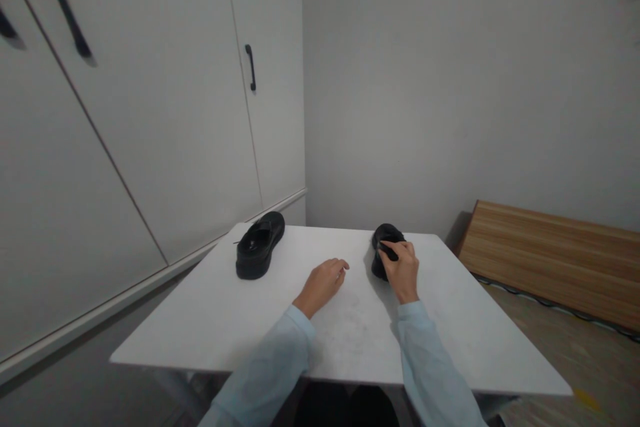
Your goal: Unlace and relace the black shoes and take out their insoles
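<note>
Two black shoes are on the white table (350, 340). The left shoe (260, 247) sits upright near the table's far left corner, its opening toward me. The right shoe (384, 235) is at the far right side, partly covered by my right hand (403, 265). Thumb and index finger of that hand are pinched at the shoe's opening, on a black part whose exact shape is hidden. My left hand (326, 282) is low over the middle of the table, between the shoes. Its fingers are loosely bent and apart, with nothing visible in them.
White cabinets (165, 80) with dark handles run along the left. A grey wall (425, 93) rises behind the table. On the right, a wood-grain panel (550, 260) leans near the wall, with a dark cable (545, 301) along its lower edge.
</note>
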Tool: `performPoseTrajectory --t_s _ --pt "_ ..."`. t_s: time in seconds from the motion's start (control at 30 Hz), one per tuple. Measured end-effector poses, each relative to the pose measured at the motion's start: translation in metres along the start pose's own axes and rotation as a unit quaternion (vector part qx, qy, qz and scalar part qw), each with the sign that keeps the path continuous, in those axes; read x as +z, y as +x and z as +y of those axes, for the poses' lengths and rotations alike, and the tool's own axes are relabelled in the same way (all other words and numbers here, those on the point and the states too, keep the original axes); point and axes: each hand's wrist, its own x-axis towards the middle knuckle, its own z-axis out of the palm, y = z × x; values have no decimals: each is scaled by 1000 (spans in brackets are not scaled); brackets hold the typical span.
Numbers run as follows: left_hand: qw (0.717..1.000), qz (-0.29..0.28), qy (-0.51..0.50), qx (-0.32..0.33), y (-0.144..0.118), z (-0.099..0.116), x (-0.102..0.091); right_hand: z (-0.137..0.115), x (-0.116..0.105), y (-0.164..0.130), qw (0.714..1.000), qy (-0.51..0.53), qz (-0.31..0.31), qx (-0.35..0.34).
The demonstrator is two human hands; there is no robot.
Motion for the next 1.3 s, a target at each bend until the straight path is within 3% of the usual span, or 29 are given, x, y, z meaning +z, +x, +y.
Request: performPoseTrajectory --t_s 0.27,0.53,0.7,0.87,1.13,1.3 --pt "992 101 -63 -51 3 -1 -3 -28 -1 -4 975 125 -167 -77" --pt "974 175 -137 -53 9 -1 -3 -42 -1 -6 926 222 -298 -67" --pt "973 178 -142 -35 9 1 -6 -43 -4 -6 908 242 -336 -61" --pt "973 169 -157 -22 9 2 -9 -48 -9 -5 871 279 -401 -42" --pt "973 121 -197 -14 7 1 -13 -51 -19 -1 777 344 -526 10" --pt "966 93 -240 -27 6 1 -14 -53 -21 0 769 358 -529 22"
